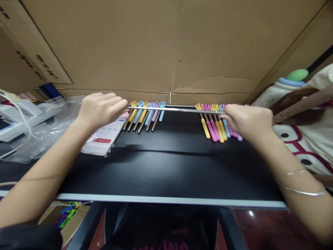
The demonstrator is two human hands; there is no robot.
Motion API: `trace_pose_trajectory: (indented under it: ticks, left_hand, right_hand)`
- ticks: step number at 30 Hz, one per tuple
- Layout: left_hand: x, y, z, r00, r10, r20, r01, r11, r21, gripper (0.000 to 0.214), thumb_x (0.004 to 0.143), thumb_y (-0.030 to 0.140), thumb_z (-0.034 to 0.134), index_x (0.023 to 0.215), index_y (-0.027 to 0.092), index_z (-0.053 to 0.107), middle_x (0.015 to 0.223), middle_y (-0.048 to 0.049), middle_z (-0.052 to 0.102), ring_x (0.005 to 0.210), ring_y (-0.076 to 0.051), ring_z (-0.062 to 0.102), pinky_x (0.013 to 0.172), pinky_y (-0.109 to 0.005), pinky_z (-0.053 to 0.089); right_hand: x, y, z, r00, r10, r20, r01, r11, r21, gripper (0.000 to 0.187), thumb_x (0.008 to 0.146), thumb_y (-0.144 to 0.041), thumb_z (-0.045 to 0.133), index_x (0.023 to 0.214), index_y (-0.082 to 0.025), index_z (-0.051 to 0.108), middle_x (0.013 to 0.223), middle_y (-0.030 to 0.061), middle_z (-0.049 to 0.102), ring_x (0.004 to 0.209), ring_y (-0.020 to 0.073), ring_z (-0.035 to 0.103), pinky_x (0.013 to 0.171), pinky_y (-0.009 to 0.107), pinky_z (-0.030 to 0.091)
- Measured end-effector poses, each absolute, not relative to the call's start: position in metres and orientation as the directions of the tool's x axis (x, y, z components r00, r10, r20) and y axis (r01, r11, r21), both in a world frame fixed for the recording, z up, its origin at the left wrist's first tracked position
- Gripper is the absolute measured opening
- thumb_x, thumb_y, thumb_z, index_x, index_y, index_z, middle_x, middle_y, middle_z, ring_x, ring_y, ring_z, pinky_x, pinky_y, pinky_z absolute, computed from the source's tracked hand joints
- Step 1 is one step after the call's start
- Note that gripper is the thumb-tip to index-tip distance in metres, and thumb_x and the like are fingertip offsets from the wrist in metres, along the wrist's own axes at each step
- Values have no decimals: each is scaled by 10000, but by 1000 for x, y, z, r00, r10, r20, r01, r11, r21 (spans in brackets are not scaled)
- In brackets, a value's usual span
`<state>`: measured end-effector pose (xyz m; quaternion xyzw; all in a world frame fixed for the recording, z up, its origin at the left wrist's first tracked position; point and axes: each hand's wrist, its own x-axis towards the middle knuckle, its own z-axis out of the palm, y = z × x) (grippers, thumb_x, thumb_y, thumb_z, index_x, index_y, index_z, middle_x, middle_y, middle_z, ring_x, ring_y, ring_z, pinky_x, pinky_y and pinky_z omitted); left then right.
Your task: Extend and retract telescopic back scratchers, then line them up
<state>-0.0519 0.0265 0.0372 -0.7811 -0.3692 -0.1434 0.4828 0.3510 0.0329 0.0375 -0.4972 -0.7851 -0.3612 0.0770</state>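
Note:
A thin silvery metal rod (179,109) stretches across between my two hands above the black table. My left hand (102,107) is closed around its left end, and my right hand (247,119) grips the right end. Both ends are hidden in my fingers, so I cannot see what is on them. Behind the rod, near my left hand, lies a row of back scratchers (155,115) with colored claw heads and handles. A second group of back scratchers (213,130), with yellow, pink, blue and purple grips, lies beside my right hand.
A phone (104,137) showing a timer lies under my left forearm. Clear plastic bags (52,128) and a white power strip (28,118) are at the left. A cardboard wall (161,48) closes the back. A bottle (275,91) and a printed bag (309,139) stand at right.

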Motion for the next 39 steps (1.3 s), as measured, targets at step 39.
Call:
trace_pose_trajectory:
  ticks: [39]
  left_hand:
    - [-105, 28, 38, 537, 496, 682, 838, -220, -500, 272, 920, 407, 450, 781, 235, 608, 700, 37, 652, 660, -112, 492, 486, -238, 254]
  right_hand:
    - [437, 55, 37, -377, 759, 531, 902, 170, 396, 308, 918, -411, 420, 970, -176, 612, 917, 111, 684, 766, 178, 558, 627, 281, 325]
